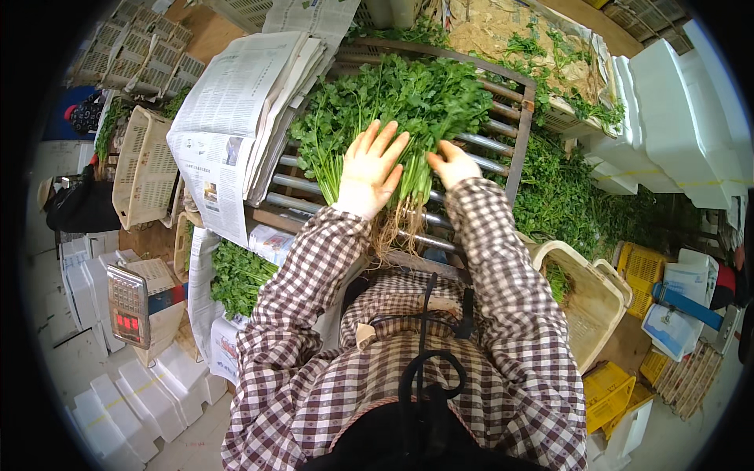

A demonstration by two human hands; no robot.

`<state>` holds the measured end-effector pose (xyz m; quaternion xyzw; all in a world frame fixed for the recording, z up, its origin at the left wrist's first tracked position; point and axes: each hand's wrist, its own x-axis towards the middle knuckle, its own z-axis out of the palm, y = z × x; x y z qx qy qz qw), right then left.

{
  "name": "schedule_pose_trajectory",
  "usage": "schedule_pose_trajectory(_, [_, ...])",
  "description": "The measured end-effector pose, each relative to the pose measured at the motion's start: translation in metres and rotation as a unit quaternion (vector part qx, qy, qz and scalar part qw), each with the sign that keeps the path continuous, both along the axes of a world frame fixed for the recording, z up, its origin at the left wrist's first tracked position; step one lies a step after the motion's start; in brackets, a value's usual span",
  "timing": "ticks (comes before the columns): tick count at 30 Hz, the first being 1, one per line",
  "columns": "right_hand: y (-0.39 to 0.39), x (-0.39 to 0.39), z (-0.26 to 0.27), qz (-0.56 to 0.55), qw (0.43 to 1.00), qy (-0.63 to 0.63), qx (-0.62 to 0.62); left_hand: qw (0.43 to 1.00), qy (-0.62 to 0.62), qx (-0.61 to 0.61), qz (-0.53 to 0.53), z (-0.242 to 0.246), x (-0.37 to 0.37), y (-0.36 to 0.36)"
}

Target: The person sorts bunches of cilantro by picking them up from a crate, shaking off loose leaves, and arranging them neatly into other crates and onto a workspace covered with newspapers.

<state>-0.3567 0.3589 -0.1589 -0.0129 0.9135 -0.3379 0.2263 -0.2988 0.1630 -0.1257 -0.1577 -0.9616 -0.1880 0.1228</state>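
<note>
A thick layer of coriander (400,97) lies on a metal rack of rollers (498,165). Its leaves point away from me, and pale roots (403,229) hang toward my body. My left hand (372,171) rests flat across the stems, fingers spread and gripping nothing. At the right side of the same stems is my right hand (455,166), with thumb and fingers bent against them; whether it grips any is unclear. Folded newspapers (235,100) are stacked on the left of the rack.
More coriander (556,182) is heaped beyond the rack's right side. A cream plastic crate (583,318) stands by my right elbow. White foam boxes (671,112) rise at far right. A scale display (128,306) is at left, near wrapped coriander (238,277).
</note>
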Motion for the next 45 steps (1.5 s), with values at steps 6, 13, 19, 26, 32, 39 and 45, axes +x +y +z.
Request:
schedule_pose_trajectory(6, [0.014, 0.050, 0.052, -0.059, 0.998, -0.015, 0.036, 0.999, 0.028, 0.005, 0.017, -0.013, -0.007, -0.005])
schedule_pose_trajectory(13, [-0.060, 0.083, 0.042, 0.134, 0.987, -0.045, 0.073, 0.999, 0.027, 0.020, -0.018, -0.003, -0.025, 0.017])
schedule_pose_trajectory(19, [-0.030, 0.072, 0.055, 0.152, 0.971, -0.182, -0.033, 0.964, 0.110, 0.130, 0.205, 0.000, -0.011, -0.075])
schedule_pose_trajectory(26, [0.050, 0.000, 0.010, -0.133, 0.988, -0.065, -0.042, 0.812, -0.307, 0.245, 0.432, -0.031, 0.035, -0.118])
schedule_pose_trajectory(32, [-0.079, -0.018, -0.008, -0.085, 0.995, -0.036, 0.039, 0.706, -0.379, 0.430, 0.415, 0.048, -0.011, -0.042])
schedule_pose_trajectory(39, [-0.079, 0.003, 0.020, -0.102, 0.938, -0.149, -0.296, 0.742, -0.288, 0.466, 0.387, -0.020, 0.037, -0.020])
schedule_pose_trajectory(45, [0.004, 0.010, -0.032, -0.048, 0.971, -0.053, -0.229, 0.817, -0.277, 0.357, 0.358, -0.046, 0.048, 0.024])
